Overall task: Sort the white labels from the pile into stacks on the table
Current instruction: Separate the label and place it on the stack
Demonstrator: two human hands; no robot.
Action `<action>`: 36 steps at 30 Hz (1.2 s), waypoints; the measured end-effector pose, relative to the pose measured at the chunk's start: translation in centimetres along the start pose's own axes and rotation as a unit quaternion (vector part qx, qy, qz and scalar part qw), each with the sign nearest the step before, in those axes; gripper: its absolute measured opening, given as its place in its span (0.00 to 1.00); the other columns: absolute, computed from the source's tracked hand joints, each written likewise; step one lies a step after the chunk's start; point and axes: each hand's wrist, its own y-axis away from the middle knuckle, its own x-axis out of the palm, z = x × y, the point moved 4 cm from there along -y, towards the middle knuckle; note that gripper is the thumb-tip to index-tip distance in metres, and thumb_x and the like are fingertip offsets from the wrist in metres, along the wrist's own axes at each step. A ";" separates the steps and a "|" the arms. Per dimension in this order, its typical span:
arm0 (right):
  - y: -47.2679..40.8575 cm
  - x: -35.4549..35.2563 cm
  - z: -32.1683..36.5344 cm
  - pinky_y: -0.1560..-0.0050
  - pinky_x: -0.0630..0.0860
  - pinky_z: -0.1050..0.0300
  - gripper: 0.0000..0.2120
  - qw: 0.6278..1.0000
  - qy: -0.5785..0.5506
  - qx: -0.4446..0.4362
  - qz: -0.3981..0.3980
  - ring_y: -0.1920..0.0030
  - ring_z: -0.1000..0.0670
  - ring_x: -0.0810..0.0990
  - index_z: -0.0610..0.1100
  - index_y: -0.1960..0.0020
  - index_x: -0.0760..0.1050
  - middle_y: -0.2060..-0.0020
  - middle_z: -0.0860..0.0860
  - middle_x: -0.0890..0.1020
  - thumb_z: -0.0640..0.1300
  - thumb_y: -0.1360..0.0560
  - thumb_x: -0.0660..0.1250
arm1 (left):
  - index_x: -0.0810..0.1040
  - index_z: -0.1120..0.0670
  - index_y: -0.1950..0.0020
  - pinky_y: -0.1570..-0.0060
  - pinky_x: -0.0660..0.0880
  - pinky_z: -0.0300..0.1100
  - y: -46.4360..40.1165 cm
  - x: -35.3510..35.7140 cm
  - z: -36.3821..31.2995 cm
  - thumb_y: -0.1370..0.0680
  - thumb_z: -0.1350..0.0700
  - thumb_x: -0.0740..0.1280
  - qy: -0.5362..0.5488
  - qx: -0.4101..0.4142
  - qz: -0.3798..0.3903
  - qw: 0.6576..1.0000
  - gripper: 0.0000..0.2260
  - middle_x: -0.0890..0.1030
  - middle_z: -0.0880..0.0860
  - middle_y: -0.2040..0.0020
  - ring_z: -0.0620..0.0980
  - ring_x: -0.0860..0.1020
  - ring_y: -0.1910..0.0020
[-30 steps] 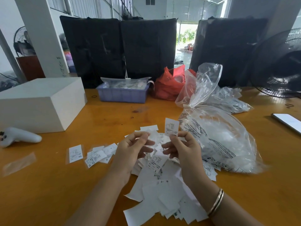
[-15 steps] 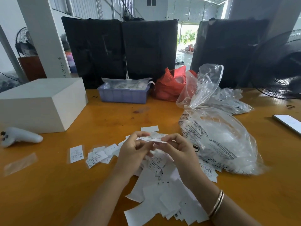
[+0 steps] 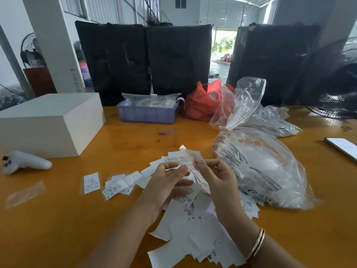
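R hand (image 3: 218, 176): thumb + fingertips pinching a label (image 3: 195, 157), held up over pile (image 3: 193, 229).
L hand (image 3: 170, 182): palm up, fingers loosely spread, nothing clearly gripped.
Stacks (image 3: 116, 185): small, on table (image 3: 58, 219) left of pile, w/ XS label (image 3: 91, 182) beside.
Risk: thin label slips from pinch, falls back into pile.
Risk 2: forearm sweep scatters stacks; size misread = wrong stack.

Glossy wooden table (image 3: 135, 144), paper labels (image 3: 193, 235)
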 end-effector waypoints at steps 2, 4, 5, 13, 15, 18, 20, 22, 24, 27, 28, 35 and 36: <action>0.2 0.4 0.2 0.65 0.76 0.64 0.02 0.998 0.043 -0.039 0.020 0.66 0.51 0.79 0.45 0.57 0.80 0.67 0.52 0.83 0.43 0.27 0.72 | 0.75 0.52 0.44 0.61 0.79 0.37 -0.1 -0.2 0.0 0.40 0.37 0.70 -0.005 0.015 -0.015 1.000 0.30 0.85 0.47 0.56 0.47 0.84 0.55; 0.4 0.8 0.4 0.69 0.70 0.68 0.03 0.993 0.079 -0.070 0.044 0.72 0.60 0.73 0.45 0.59 0.79 0.72 0.57 0.79 0.41 0.26 0.71 | 0.77 0.53 0.44 0.60 0.78 0.35 -0.1 -0.4 -0.1 0.36 0.39 0.70 -0.010 0.033 -0.015 0.999 0.26 0.85 0.47 0.54 0.46 0.84 0.53; 0.5 1.0 0.4 0.70 0.68 0.68 0.03 0.991 0.091 -0.077 0.054 0.73 0.60 0.72 0.44 0.59 0.78 0.73 0.58 0.78 0.41 0.26 0.70 | 0.77 0.53 0.45 0.59 0.79 0.36 -0.1 -0.5 -0.2 0.34 0.40 0.70 -0.018 0.042 -0.017 0.999 0.24 0.85 0.48 0.53 0.47 0.84 0.52; 0.1 0.6 -0.6 0.59 0.79 0.61 0.05 0.991 -0.103 0.070 0.038 0.61 0.50 0.83 0.42 0.58 0.76 0.61 0.45 0.84 0.39 0.23 0.65 | 0.84 0.50 0.60 0.59 0.78 0.39 -0.3 -1.7 -0.2 0.20 0.62 0.61 -0.006 0.058 -0.083 0.995 0.16 0.85 0.49 0.54 0.46 0.83 0.54; -0.3 0.0 -0.8 0.61 0.77 0.61 0.05 0.981 -0.160 0.110 0.011 0.66 0.52 0.81 0.43 0.58 0.77 0.63 0.45 0.83 0.36 0.24 0.66 | 0.84 0.50 0.61 0.59 0.78 0.40 -0.2 -1.9 -0.4 0.19 0.63 0.59 0.012 0.064 -0.085 0.994 0.18 0.85 0.51 0.55 0.47 0.84 0.55; -0.8 -0.6 -1.1 0.65 0.76 0.62 0.08 0.972 -0.189 0.142 -0.016 0.66 0.53 0.81 0.44 0.50 0.79 0.64 0.47 0.83 0.34 0.25 0.66 | 0.82 0.49 0.54 0.62 0.78 0.34 -0.1 -2.0 -0.4 0.20 0.61 0.62 -0.050 0.093 -0.102 0.989 0.10 0.84 0.48 0.60 0.44 0.83 0.59; -0.8 -0.7 -1.0 0.67 0.77 0.62 0.12 0.967 -0.201 0.152 -0.021 0.64 0.52 0.83 0.47 0.50 0.80 0.63 0.47 0.84 0.32 0.25 0.66 | 0.79 0.49 0.50 0.64 0.76 0.30 0.0 -1.8 -0.4 0.22 0.59 0.67 -0.083 0.108 -0.111 0.984 0.05 0.85 0.46 0.59 0.40 0.82 0.60; -0.8 -0.7 -1.0 0.68 0.77 0.62 0.12 0.962 -0.220 0.163 -0.019 0.62 0.48 0.85 0.48 0.58 0.81 0.62 0.46 0.84 0.32 0.26 0.67 | 0.78 0.49 0.50 0.66 0.74 0.28 -0.1 -1.7 -0.3 0.24 0.57 0.70 -0.088 0.117 -0.124 0.981 0.05 0.85 0.46 0.58 0.38 0.82 0.61; -0.8 -0.6 -0.9 0.67 0.78 0.60 0.11 0.955 -0.241 0.172 -0.019 0.60 0.46 0.85 0.47 0.64 0.79 0.63 0.46 0.84 0.35 0.26 0.68 | 0.79 0.49 0.52 0.67 0.74 0.28 0.0 -1.8 -0.4 0.24 0.56 0.70 -0.100 0.123 -0.137 0.978 0.03 0.85 0.45 0.59 0.37 0.82 0.61; -0.9 -0.5 -0.8 0.66 0.79 0.57 0.05 0.950 -0.254 0.180 -0.022 0.60 0.46 0.85 0.44 0.60 0.78 0.63 0.46 0.84 0.40 0.25 0.68 | 0.80 0.46 0.54 0.65 0.76 0.29 0.1 -1.7 -0.6 0.22 0.55 0.66 -0.123 0.136 -0.134 0.974 0.05 0.84 0.41 0.60 0.38 0.81 0.58; -0.9 -0.5 -0.8 0.66 0.78 0.58 0.05 0.951 -0.250 0.182 -0.023 0.62 0.48 0.84 0.44 0.61 0.79 0.64 0.47 0.84 0.41 0.26 0.69 | 0.80 0.45 0.54 0.64 0.77 0.29 0.2 -1.6 -0.7 0.22 0.55 0.66 -0.130 0.142 -0.128 0.973 0.06 0.84 0.40 0.59 0.38 0.81 0.57; -1.0 -0.6 -0.5 0.63 0.72 0.61 0.12 0.963 -0.219 0.157 -0.010 0.67 0.54 0.78 0.49 0.65 0.78 0.66 0.50 0.81 0.34 0.28 0.69 | 0.79 0.42 0.52 0.58 0.75 0.28 0.3 -1.1 -1.0 0.24 0.57 0.70 -0.217 0.177 -0.110 0.954 0.08 0.83 0.43 0.59 0.37 0.80 0.57; -0.9 -0.6 -0.5 0.62 0.72 0.61 0.10 0.965 -0.215 0.150 -0.003 0.66 0.54 0.79 0.47 0.61 0.79 0.65 0.50 0.82 0.34 0.27 0.68 | 0.79 0.44 0.52 0.60 0.74 0.26 0.4 -1.0 -1.1 0.25 0.57 0.70 -0.232 0.186 -0.108 0.949 0.08 0.82 0.44 0.60 0.36 0.79 0.59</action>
